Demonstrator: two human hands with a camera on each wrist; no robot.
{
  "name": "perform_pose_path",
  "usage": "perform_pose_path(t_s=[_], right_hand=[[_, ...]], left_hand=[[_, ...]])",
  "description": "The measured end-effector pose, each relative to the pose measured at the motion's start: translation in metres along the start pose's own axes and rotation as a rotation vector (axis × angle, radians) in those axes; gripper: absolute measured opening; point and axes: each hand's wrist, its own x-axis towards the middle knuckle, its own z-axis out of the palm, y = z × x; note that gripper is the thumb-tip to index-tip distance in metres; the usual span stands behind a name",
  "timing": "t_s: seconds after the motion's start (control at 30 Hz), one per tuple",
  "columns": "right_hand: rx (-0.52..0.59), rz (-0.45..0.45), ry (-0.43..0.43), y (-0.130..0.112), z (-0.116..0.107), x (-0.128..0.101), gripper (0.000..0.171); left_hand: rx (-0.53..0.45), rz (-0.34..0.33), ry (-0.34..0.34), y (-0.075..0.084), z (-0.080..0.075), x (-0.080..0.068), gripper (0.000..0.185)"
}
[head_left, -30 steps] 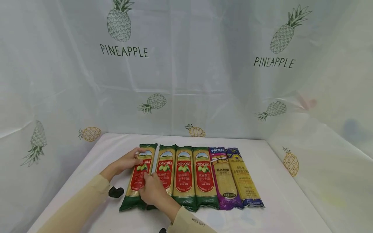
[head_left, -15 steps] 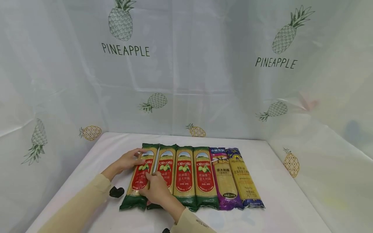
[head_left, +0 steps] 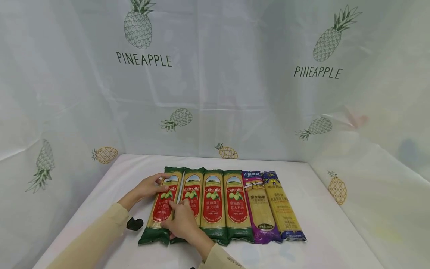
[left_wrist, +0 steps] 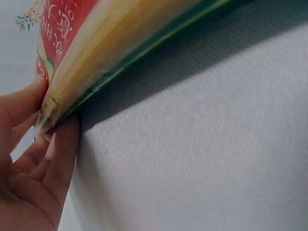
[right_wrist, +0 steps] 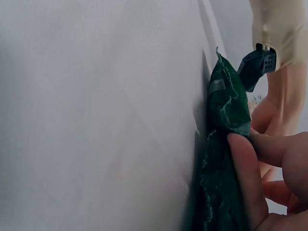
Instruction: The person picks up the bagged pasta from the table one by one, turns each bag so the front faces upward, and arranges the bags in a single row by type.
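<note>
In the head view, the leftmost of several green-ended spaghetti packets with red labels (head_left: 162, 209) lies slightly slanted at the left of a row. My left hand (head_left: 147, 188) grips its left edge. The left wrist view shows the thumb on top of this spaghetti packet (left_wrist: 96, 53) and fingers curled beneath its lifted edge. My right hand (head_left: 184, 220) holds the packet's lower right side, overlapping the second spaghetti packet (head_left: 192, 194). In the right wrist view, the thumb and a finger are at the green packet end (right_wrist: 230, 103); the other fingers are partly hidden.
Two more red-label packets (head_left: 212, 201) lie to the right, then a purple-ended pasta packet (head_left: 260, 205) and a blue-and-yellow pasta packet (head_left: 283, 205). The white table (head_left: 322, 224) is backed by a pineapple-print curtain (head_left: 252, 93).
The leftmost spaghetti packet has shifted slightly right, its top now close against the second packet. Both hands moved a little right with it; the other packets stayed in place.
</note>
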Motion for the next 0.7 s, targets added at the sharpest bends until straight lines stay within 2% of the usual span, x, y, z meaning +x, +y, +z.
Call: perform_pose_path(t_s=[0.27,0.37,0.47,0.57,0.7], right_hand=[[-0.011,-0.022,-0.003,-0.003,-0.005,-0.006,0.075],[0.063,-0.041,-0.052,-0.002,-0.011,-0.007,0.075],[0.145,-0.053,-0.115,0.003,-0.02,-0.007,0.073],[0.178,-0.071,-0.174,0.008,-0.035,-0.009,0.074],[0.141,-0.122,-0.203,0.016,-0.069,-0.017,0.071]], left_hand=[[0.032,0.026,0.0,0.006,0.001,-0.002,0.059],[0.044,0.026,0.003,0.005,0.001,-0.003,0.059],[0.097,0.06,0.021,0.001,0.0,-0.004,0.058],[0.146,0.106,0.043,-0.005,0.0,-0.007,0.059],[0.127,0.098,0.047,-0.007,-0.002,-0.019,0.061]])
